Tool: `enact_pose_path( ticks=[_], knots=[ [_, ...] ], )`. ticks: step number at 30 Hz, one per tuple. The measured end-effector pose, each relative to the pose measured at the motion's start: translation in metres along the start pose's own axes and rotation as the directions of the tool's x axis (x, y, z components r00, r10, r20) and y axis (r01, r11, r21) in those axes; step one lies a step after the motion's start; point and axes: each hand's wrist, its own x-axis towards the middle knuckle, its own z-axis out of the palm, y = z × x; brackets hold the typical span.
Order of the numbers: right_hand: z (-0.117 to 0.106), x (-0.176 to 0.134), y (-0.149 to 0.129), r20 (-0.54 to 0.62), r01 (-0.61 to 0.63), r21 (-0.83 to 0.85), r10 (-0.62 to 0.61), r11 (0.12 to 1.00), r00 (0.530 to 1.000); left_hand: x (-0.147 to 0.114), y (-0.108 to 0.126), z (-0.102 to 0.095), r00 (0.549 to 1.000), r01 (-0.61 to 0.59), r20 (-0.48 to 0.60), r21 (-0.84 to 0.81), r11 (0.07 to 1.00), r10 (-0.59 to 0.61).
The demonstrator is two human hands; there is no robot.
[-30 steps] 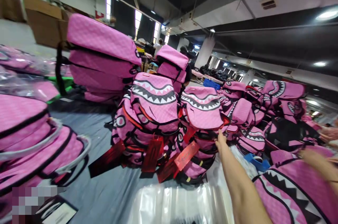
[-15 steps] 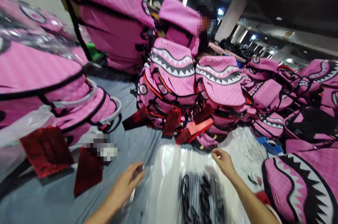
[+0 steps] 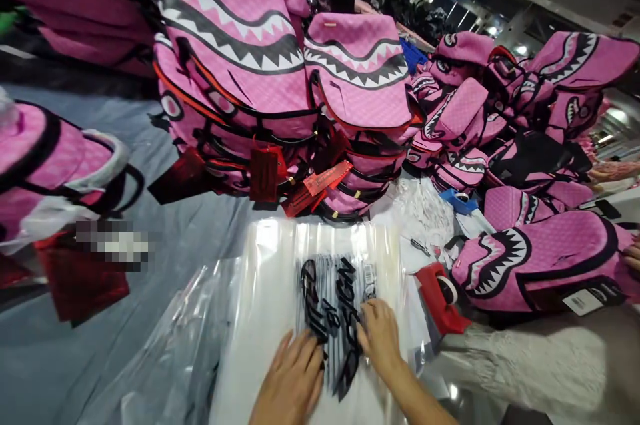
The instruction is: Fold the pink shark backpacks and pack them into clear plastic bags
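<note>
left hand [image 3: 293,375] lies flat, fingers extended, right hand [image 3: 381,338] curled, whether pinching i cannot tell, both on printed plastic bags [image 3: 327,295] at lower centre; pink backpacks [image 3: 233,71] fill upper centre.

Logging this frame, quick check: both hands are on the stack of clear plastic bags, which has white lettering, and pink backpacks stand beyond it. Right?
Not quite: the lettering is black, as the head view shows. Left hand and right hand on the plastic bags, pink backpacks beyond: correct.
</note>
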Motion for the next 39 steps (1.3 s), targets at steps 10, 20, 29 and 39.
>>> enact_pose_path(
  ticks=[10, 20, 29, 39],
  knots=[
    [0.051, -0.03, 0.053, -0.075, 0.116, -0.055, -0.119, 0.992, 0.99, -0.068, -0.082, -0.047, 0.932, 0.172, 0.237, 0.376, 0.911, -0.274],
    [0.073, -0.022, 0.074, -0.206, 0.221, 0.017, -0.213, 0.975, 0.955, -0.033, -0.053, -0.075, 0.873, 0.473, -0.176, 0.537, 0.699, -0.455],
    [0.082, -0.024, 0.092, -0.26, 0.333, 0.003, -0.321, 0.943, 0.911, -0.084, -0.123, -0.061, 0.872, 0.477, -0.001, 0.237, 0.847, -0.49],
    [0.01, -0.012, 0.061, 0.082, 0.145, -0.245, -0.129, 0.959, 0.988, -0.069, -0.154, -0.075, 0.484, 0.863, -0.082, 0.208, 0.46, -0.871]
  ],
)
